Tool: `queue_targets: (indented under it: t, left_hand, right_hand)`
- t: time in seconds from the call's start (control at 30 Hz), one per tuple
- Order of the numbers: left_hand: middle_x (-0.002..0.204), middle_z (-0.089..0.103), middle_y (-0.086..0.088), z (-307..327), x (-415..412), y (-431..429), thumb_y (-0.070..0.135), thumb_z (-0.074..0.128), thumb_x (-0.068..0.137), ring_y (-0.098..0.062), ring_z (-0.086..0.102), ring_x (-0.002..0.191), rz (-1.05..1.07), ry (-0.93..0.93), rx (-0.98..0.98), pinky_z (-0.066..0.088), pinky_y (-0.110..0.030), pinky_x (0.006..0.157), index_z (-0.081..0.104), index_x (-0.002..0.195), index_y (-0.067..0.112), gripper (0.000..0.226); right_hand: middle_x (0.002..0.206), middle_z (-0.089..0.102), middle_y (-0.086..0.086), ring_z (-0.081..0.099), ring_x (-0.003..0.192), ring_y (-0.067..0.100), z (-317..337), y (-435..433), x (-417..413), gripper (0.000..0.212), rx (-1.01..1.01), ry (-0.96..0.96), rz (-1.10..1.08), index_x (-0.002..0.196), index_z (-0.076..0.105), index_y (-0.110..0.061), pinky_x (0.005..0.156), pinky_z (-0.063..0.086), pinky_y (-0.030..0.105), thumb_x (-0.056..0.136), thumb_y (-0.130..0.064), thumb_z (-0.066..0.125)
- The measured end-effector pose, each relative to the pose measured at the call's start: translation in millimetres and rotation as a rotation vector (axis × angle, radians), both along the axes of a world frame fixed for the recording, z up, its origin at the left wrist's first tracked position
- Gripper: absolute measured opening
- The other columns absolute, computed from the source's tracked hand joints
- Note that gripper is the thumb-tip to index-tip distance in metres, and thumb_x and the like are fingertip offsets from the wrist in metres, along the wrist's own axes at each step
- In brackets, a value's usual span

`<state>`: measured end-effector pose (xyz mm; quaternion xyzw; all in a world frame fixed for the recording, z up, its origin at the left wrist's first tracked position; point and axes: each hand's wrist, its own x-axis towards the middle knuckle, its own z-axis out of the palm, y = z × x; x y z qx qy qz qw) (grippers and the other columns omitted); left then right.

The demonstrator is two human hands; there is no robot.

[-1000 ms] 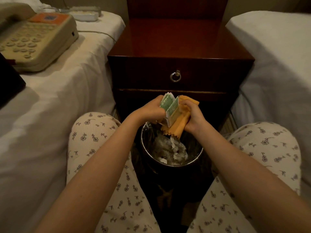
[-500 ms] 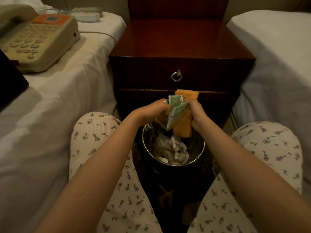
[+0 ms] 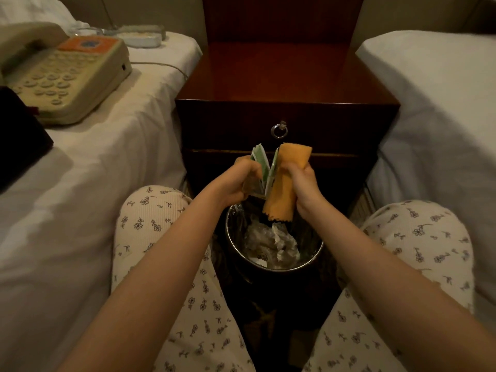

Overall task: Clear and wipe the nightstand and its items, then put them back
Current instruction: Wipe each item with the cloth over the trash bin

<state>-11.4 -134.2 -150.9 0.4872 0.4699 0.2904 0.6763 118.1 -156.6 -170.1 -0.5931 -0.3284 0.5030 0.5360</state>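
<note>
The dark wooden nightstand (image 3: 284, 76) stands between two beds, its top bare. In front of its drawer my left hand (image 3: 236, 181) grips several small green-and-white packets (image 3: 261, 163). My right hand (image 3: 304, 181) grips an orange cloth (image 3: 284, 189), which hangs beside the packets and touches them. Both hands are held above a round metal waste bin (image 3: 273, 265) on the floor between my knees. A beige telephone (image 3: 64, 73) lies on the left bed.
The drawer has a ring pull (image 3: 279, 130). The bin holds crumpled paper and plastic (image 3: 271, 240). A dark flat object (image 3: 21, 140) and a white tray-like item (image 3: 142, 36) also lie on the left bed. The right bed (image 3: 440, 108) is close by.
The cloth has been drawn along the packets and now stands more upright, its top raised above my right hand. The packets have fanned apart slightly. Both hands stay over the bin.
</note>
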Motion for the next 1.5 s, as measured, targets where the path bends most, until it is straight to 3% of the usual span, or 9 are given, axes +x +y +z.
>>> queue_targets:
  t: [0.13,0.23,0.4,0.8,0.97,1.07,1.3,1.37,1.5]
  left_hand:
    - [0.074,0.046,-0.007,9,-1,-2,-0.003,0.034,0.077,-0.016,0.056,0.054,0.124,-0.022,0.018,0.043,-0.014,0.037,0.04,0.081,0.005,0.011]
    - [0.062,0.047,-0.004,14,-4,-3,-0.004,0.025,0.085,-0.008,0.051,0.032,0.114,-0.085,0.016,0.036,-0.009,0.032,0.036,0.062,0.009,0.029]
    - [0.073,0.05,-0.002,36,-16,-3,0.003,0.033,0.068,-0.017,0.046,0.061,0.089,-0.11,-0.11,0.028,-0.026,0.054,0.04,0.068,0.014,0.013]
    - [0.085,0.052,-0.007,85,-54,11,0.006,0.035,0.067,-0.019,0.049,0.063,-0.112,-0.156,-0.082,0.033,-0.025,0.055,0.045,0.102,0.012,0.038]
    - [0.106,0.05,-0.012,106,-71,24,0.005,0.043,0.06,-0.025,0.048,0.092,-0.012,-0.222,-0.028,0.035,-0.028,0.066,0.05,0.107,0.011,0.047]
    - [0.08,0.064,-0.002,127,-81,30,0.015,0.045,0.071,-0.016,0.059,0.075,0.019,-0.256,-0.01,0.031,-0.024,0.064,0.056,0.099,0.014,0.029]
    - [0.088,0.064,-0.004,168,-105,37,0.037,0.052,0.085,-0.017,0.061,0.079,0.13,-0.161,0.165,0.048,-0.029,0.071,0.06,0.099,0.017,0.025]
    - [0.102,0.064,-0.004,172,-109,49,0.023,0.059,0.087,-0.017,0.061,0.093,0.172,-0.007,0.229,0.048,-0.03,0.083,0.056,0.111,0.017,0.025]
    - [0.125,0.058,-0.003,174,-120,72,0.011,0.078,0.068,-0.018,0.052,0.116,0.307,0.473,0.365,0.044,-0.028,0.094,0.051,0.131,0.011,0.069]
  right_hand:
    - [0.095,0.054,-0.001,0.055,0.088,0.018,10,-9,-1,0.023,0.065,-0.049,0.161,0.115,0.043,-0.02,0.067,0.044,0.027,0.093,-0.017,0.05]
    - [0.091,0.055,0.0,0.055,0.084,0.018,22,-12,8,0.02,0.059,0.044,0.185,0.11,0.046,-0.017,0.064,0.045,0.029,0.091,-0.012,0.05]
    - [0.096,0.056,0.003,0.055,0.083,0.018,41,1,20,0.027,0.036,0.147,-0.014,0.113,0.046,-0.016,0.077,0.046,0.036,0.088,-0.012,0.056]
    - [0.094,0.066,0.005,0.064,0.081,0.019,80,20,9,0.036,0.137,0.176,0.579,0.101,0.061,-0.016,0.068,0.056,0.034,0.066,-0.019,0.065]
    - [0.093,0.069,0.004,0.067,0.079,0.018,107,36,-8,0.028,0.167,0.223,0.615,0.103,0.061,-0.016,0.069,0.057,0.035,0.077,-0.012,0.068]
    - [0.092,0.068,0.004,0.069,0.072,0.015,119,47,-22,0.02,0.2,0.302,0.592,0.104,0.061,-0.014,0.062,0.058,0.031,0.084,-0.012,0.057]
    - [0.089,0.069,0.003,0.065,0.078,0.017,144,76,-54,0.013,0.263,0.318,0.513,0.096,0.064,-0.014,0.074,0.052,0.034,0.088,-0.009,0.056]
    - [0.086,0.07,0.003,0.066,0.074,0.016,150,86,-60,0.011,0.262,0.32,0.504,0.093,0.065,-0.013,0.073,0.051,0.032,0.088,-0.008,0.056]
    - [0.076,0.073,0.001,0.068,0.068,0.015,161,107,-70,0.011,0.257,0.357,0.496,0.091,0.065,-0.013,0.069,0.052,0.031,0.088,-0.008,0.055]
